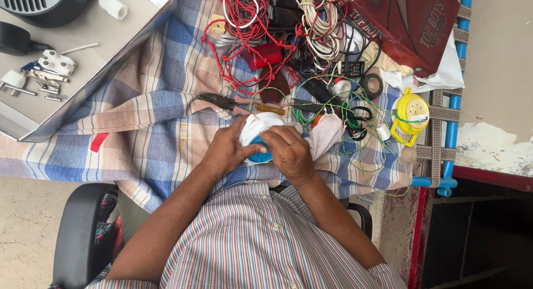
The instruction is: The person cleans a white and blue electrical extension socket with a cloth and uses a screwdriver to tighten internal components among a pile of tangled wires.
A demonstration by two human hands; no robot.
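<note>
Socket (pixel 261 153), blue and wrapped in white cloth (pixel 327 134), sits clamped in the grip of both hands (pixel 227 150) (pixel 290 153). Checked fabric (pixel 150 106) covers the surface, strewn with wires (pixel 250 28); a grey tray (pixel 83 50) lies left, bare concrete floor (pixel 28 222) below.

Blue-white device (pixel 260 150) mostly hidden under hands (pixel 261 147).

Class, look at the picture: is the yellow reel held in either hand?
No, the yellow reel lies apart on the checked cloth, while both hands grip a white and blue object.

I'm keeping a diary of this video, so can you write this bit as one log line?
left hand: grips white cloth | right hand: presses blue round part | pliers: lying on checked cloth
</note>
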